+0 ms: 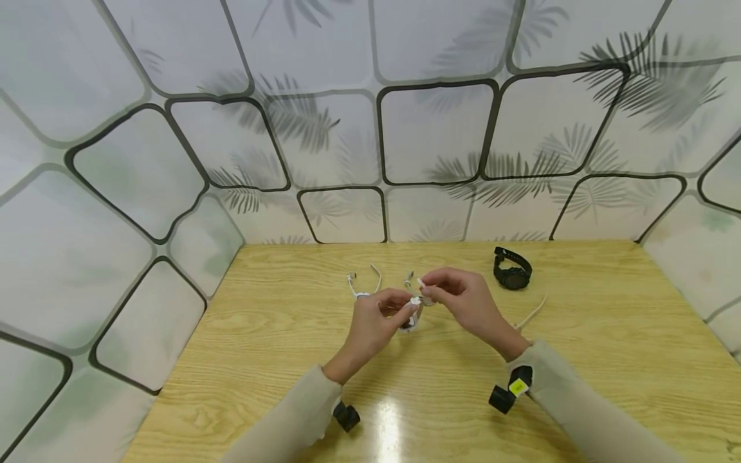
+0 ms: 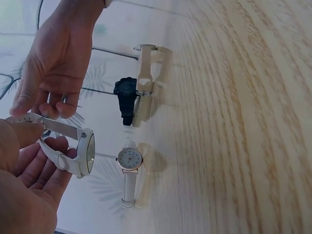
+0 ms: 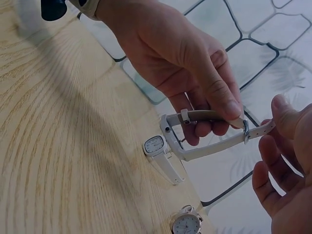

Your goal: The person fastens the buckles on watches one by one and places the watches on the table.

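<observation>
- Square watch (image 3: 155, 145): white, lying on the wooden table (image 1: 231, 360), just beyond the left hand, which partly hides it in the head view.
- Left hand (image 1: 373, 325): thumb and fingers pinch the held watch's strap beside the buckle (image 3: 246, 130); a black camera (image 1: 346, 417) sits at the wrist.
- Held watch (image 2: 87, 153): white, raised above the table between the two hands, its strap bent into a loop with the tip sticking out past the buckle.
- Round watch (image 2: 129, 159): white strap, pale dial, on the table behind the held watch.
- Right hand (image 1: 469, 305): thumb and forefinger nip the strap tip; the sleeve (image 1: 561, 379) is pale.
- Black watch (image 1: 512, 275): on the table, beyond the right hand and to its right, near the patterned wall (image 1: 440, 135).
- Pale strap (image 1: 532, 312): on the table beside the right wrist; probably part of another watch, though the arm covers the rest.
</observation>
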`<state>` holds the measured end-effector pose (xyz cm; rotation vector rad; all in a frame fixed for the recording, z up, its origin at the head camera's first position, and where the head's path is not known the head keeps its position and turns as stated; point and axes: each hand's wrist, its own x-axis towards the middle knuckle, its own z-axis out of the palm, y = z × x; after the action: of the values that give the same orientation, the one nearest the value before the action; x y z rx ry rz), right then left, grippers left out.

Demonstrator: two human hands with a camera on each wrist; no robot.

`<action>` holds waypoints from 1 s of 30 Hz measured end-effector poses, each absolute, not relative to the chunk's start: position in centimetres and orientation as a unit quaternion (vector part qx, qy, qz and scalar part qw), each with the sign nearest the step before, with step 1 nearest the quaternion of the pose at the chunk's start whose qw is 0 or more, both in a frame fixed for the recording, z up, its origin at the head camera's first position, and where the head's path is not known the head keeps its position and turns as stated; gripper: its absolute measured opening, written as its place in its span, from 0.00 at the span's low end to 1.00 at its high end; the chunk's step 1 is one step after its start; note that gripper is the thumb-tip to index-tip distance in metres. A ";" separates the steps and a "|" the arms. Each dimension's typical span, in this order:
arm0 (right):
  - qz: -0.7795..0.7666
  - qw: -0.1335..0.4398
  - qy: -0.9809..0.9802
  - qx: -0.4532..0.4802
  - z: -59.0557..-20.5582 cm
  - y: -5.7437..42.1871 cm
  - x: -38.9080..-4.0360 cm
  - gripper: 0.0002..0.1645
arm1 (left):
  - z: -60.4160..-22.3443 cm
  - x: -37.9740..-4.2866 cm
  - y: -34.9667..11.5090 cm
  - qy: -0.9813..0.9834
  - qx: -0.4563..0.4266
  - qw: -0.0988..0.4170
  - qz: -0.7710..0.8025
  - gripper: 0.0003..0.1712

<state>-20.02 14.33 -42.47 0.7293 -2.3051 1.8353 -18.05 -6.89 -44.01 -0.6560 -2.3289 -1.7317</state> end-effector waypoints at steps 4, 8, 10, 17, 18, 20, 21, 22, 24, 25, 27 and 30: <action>0.596 0.052 -0.760 0.253 -42.4 14.4 -19.9 0.09 | -43.8 -17.9 -6.7 -0.769 -0.209 0.067 -0.600 0.08; 0.605 0.041 -0.754 0.253 -42.4 14.4 -19.7 0.10 | -43.3 -17.8 -6.6 -0.767 -0.199 0.055 -0.608 0.08; 0.615 0.031 -0.747 0.250 -42.5 14.3 -19.7 0.10 | -42.6 -17.4 -6.6 -0.765 -0.199 0.050 -0.610 0.07; 0.633 -0.005 -0.737 0.239 -43.2 14.2 -19.6 0.10 | -40.6 -16.0 -6.5 -0.757 -0.230 0.061 -0.609 0.06; 0.631 -0.007 -0.738 0.239 -43.2 14.3 -19.6 0.10 | -40.6 -15.9 -6.5 -0.756 -0.234 0.064 -0.607 0.06; 0.618 -0.002 -0.747 0.243 -43.2 14.4 -19.6 0.10 | -40.5 -15.9 -6.5 -0.755 -0.238 0.063 -0.607 0.07; 0.611 0.000 -0.752 0.246 -43.1 14.5 -19.7 0.10 | -40.5 -15.8 -6.5 -0.755 -0.238 0.063 -0.607 0.07; 0.602 0.002 -0.758 0.249 -43.0 14.6 -19.7 0.10 | -40.4 -15.8 -6.6 -0.757 -0.236 0.062 -0.606 0.07; 0.575 0.010 -0.776 0.258 -42.7 14.9 -19.8 0.09 | -40.3 -15.7 -6.6 -0.761 -0.231 0.061 -0.604 0.07; 0.557 0.017 -0.788 0.263 -42.5 15.0 -19.9 0.09 | -40.3 -15.7 -6.6 -0.762 -0.229 0.061 -0.603 0.08; 0.526 0.025 -0.807 0.269 -42.1 15.3 -19.8 0.08 | -40.4 -15.7 -6.6 -0.765 -0.228 0.063 -0.599 0.08; 0.476 0.037 -0.834 0.279 -41.6 15.5 -19.9 0.07 | -40.5 -15.7 -6.5 -0.767 -0.230 0.068 -0.595 0.07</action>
<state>-19.87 15.49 -41.58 0.8553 -2.5591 1.4598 -15.72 -6.55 -40.45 -0.6944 -2.3114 -1.7919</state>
